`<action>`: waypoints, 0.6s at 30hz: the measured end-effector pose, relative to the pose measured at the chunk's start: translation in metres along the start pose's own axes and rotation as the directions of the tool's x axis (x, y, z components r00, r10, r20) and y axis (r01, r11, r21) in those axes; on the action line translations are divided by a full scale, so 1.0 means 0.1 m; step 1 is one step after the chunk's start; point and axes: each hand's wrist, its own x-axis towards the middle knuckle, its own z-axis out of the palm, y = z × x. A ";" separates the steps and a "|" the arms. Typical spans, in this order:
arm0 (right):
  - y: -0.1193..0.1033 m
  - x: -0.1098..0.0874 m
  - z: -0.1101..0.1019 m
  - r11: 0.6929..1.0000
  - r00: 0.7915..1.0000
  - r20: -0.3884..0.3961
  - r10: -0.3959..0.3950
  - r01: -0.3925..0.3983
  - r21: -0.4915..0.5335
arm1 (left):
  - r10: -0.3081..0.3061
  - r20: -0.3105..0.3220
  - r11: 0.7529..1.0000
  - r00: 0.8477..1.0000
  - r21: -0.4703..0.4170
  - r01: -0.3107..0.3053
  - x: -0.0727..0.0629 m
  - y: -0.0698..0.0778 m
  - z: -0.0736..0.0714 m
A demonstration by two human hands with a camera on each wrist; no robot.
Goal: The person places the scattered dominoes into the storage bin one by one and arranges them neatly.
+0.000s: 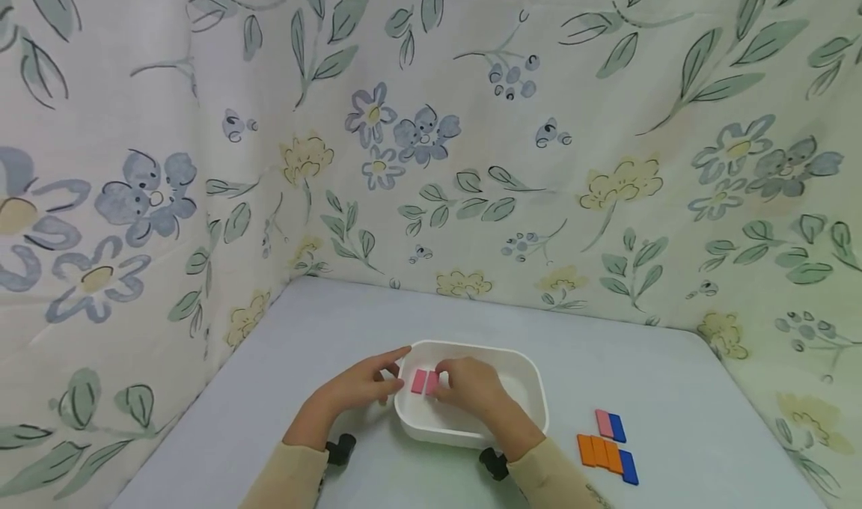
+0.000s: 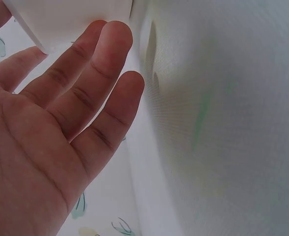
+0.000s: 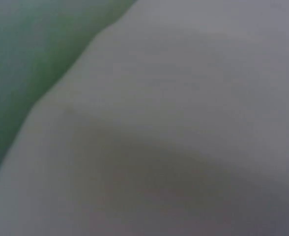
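The right hand reaches over the near side of the white tray, with its back up and its fingers pointing left. Its grip is small: thumb and finger bend in and pinch one pink tile by its ends, down inside the tray. Just left of that grip lies the other pink tile, side by side with the first, a thin gap between them.

The left hand is to the left of the right grip, at the tray's left end. Its grip is wide and holds nothing. The top finger points to the rim, and the thumb is near the side. The left wrist view shows long, loose fingers by the white wall.

Well to the right of the right grip, on the worktop, lie three orange tiles in a row, a blue tile beside them, and just behind, another pink and blue pair.
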 end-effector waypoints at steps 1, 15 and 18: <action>0.01 0.01 0.02 1.000 1.000 -0.003 0.001 -0.001 -0.008 | 0.003 0.001 1.000 1.000 0.001 -0.003 0.00 0.00 0.00; -0.02 0.11 0.14 0.995 1.000 0.020 0.009 -0.007 -0.104 | -0.026 -0.014 0.999 1.000 0.022 0.027 0.00 0.04 0.01; -0.01 0.11 0.16 0.994 1.000 0.021 0.008 -0.005 -0.110 | -0.026 -0.013 0.999 1.000 0.025 0.027 0.00 0.04 0.01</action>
